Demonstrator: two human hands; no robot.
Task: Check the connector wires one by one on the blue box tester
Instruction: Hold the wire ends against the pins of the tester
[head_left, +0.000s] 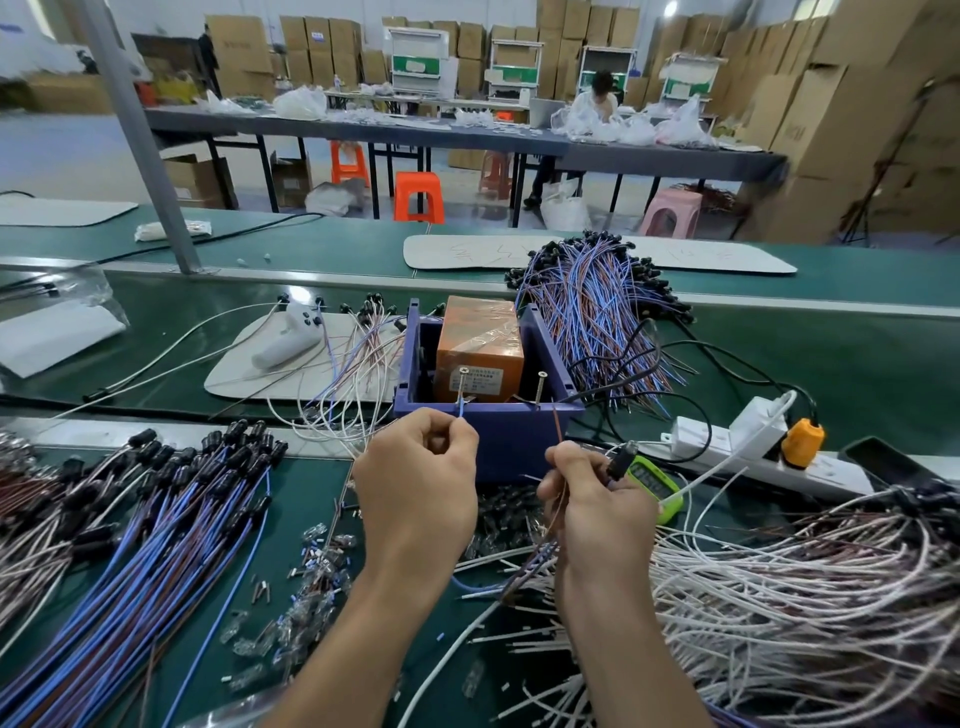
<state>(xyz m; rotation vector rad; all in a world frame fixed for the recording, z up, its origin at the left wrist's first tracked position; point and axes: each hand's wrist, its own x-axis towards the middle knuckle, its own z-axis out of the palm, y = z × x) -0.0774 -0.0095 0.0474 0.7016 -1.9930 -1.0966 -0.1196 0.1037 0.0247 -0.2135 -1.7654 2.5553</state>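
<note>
We look down on a green workbench (156, 332) with two bare hands near its middle. At twelve o'clock from the hands stands one blue box (488, 431), open on top, with one orange block (478, 353) inside. Two screws stand upright at the box's near wall: a left screw (462, 384) and a right screw (541, 387).

The left hand (415, 483) pinches one blue wire (461, 411) between thumb and forefinger, with the other fingers curled in. The wire's tip points up at the foot of the left screw; we cannot tell whether they touch. The right hand (597, 504) is curled round one brown wire (557, 431), whose end rises toward the right screw and stops just short of it. One black connector (621, 462) pokes out of the same fingers at two o'clock.

We count three big piles of wire:
- a blue-and-brown bundle (156, 519) at eight o'clock
- a heap (597, 301) behind the box at one o'clock
- a white tangle (805, 597) at four o'clock

At three o'clock, just beside the right hand, lies one green gadget (655, 486). Beyond it is one white power strip (753, 452) carrying one orange plug (802, 439). At ten o'clock one white controller (291, 338) lies on one pale mat (244, 379).
</note>
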